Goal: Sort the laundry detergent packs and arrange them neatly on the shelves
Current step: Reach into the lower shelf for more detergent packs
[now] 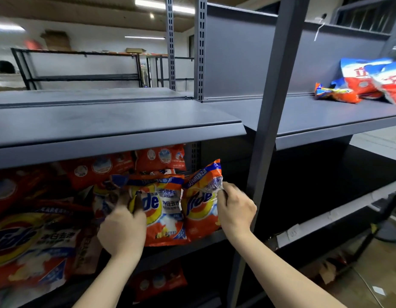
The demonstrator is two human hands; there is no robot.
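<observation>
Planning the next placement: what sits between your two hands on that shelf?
Head view: one upright Tide pack between left hand and right hand.

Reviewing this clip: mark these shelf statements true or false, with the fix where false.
1. The right hand pinches the upper edge of the rightmost Tide pack. True.
2. The left hand hangs free below the shelf. False: it grips the Tide pack beside it.
3. Both gripped packs stand on the top shelf. False: they stand on the middle shelf.
4. Red-and-blue packs lie on the upper right shelf. True.
</observation>
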